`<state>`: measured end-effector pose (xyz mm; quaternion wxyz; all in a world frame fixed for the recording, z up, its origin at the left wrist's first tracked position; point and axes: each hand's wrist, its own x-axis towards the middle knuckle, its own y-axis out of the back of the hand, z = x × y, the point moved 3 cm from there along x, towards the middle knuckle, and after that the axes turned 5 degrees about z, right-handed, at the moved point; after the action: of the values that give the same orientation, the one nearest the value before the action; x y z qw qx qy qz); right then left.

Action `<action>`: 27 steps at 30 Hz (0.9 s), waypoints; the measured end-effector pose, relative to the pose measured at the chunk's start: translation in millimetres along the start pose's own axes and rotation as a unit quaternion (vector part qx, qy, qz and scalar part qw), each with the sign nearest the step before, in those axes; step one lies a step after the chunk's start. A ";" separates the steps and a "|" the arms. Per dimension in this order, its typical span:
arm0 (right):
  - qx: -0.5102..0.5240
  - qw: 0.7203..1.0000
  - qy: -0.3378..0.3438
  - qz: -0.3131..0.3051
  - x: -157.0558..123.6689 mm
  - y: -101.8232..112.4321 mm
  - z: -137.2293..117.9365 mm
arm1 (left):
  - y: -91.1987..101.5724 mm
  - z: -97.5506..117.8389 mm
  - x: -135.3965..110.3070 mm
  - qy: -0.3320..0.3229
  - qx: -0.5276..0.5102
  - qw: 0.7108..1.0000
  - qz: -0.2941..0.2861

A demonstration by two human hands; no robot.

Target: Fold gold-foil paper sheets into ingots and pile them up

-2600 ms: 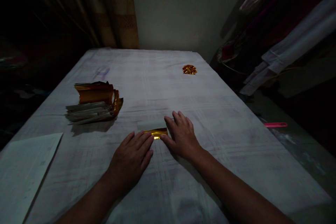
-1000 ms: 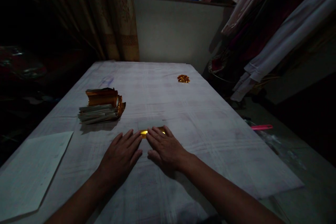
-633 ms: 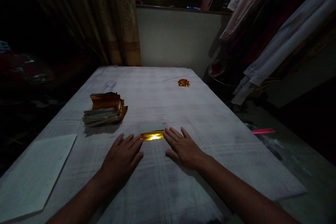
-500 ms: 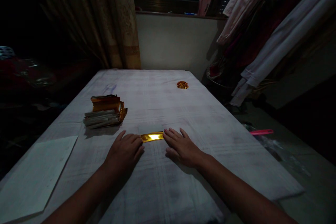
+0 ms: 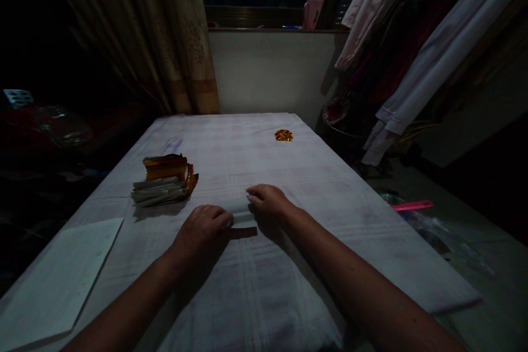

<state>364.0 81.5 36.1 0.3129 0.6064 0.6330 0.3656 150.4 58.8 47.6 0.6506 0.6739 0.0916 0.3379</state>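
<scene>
A small sheet of foil paper [image 5: 241, 212], its white side up, lies on the cloth-covered table [image 5: 256, 286] in front of me. My left hand [image 5: 202, 225] has its fingers curled onto the sheet's left end. My right hand [image 5: 268, 201] pinches the sheet's right end, fingers bent. The sheet's near edge is lifted and casts a dark shadow on the cloth. No gold side of it shows.
A stack of gold and white foil sheets [image 5: 165, 180] sits to the left. A small folded gold piece [image 5: 284, 135] lies far back. A white paper sheet [image 5: 53, 280] rests at the near left. Hanging clothes [image 5: 412, 60] and a pink object [image 5: 411, 206] are off the table's right edge.
Both hands were flat, pressing along a gold strip. Now their fingers are curled on the sheet's ends, and the white side shows instead of the gold. The camera has tilted up.
</scene>
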 end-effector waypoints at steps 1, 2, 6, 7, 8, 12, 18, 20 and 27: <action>-0.005 1.000 0.003 -0.012 4.7 -0.2 -3.5 | 1.4 -0.6 -2.6 -0.012 0.003 1.000 0.003; -0.011 1.000 0.004 -0.024 8.7 -0.3 -6.8 | 2.3 -1.4 -5.4 -0.025 0.008 1.000 0.004; -0.026 0.997 -0.009 -0.071 17.0 -0.6 -15.4 | 3.1 -7.4 -15.7 -0.066 0.037 0.997 0.001; -0.028 0.996 -0.014 -0.080 16.9 -0.6 -15.9 | 2.9 -10.3 -17.3 -0.068 0.042 0.997 0.001; -0.028 0.996 -0.019 -0.087 15.9 -0.4 -15.8 | 2.7 -13.7 -18.2 -0.069 0.047 0.997 0.003; -0.024 0.993 -0.042 -0.104 3.6 2.7 -12.3 | 3.4 -30.3 -13.4 -0.061 0.066 0.996 0.024; -0.004 0.992 -0.095 -0.079 -16.9 3.9 -6.6 | 6.2 -26.4 -2.1 -0.033 0.098 0.995 -0.006; 0.006 0.992 -0.102 -0.072 -19.6 1.1 -5.2 | 6.0 -10.9 -5.9 -0.003 0.087 0.996 -0.008; 0.021 0.995 -0.077 -0.061 -28.3 -6.2 -6.7 | -16.0 39.2 -26.4 0.100 0.044 0.994 0.018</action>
<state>356.9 52.7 33.1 0.3693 0.5998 0.6503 0.2845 158.0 14.1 26.7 0.6020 0.6663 0.1585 0.4106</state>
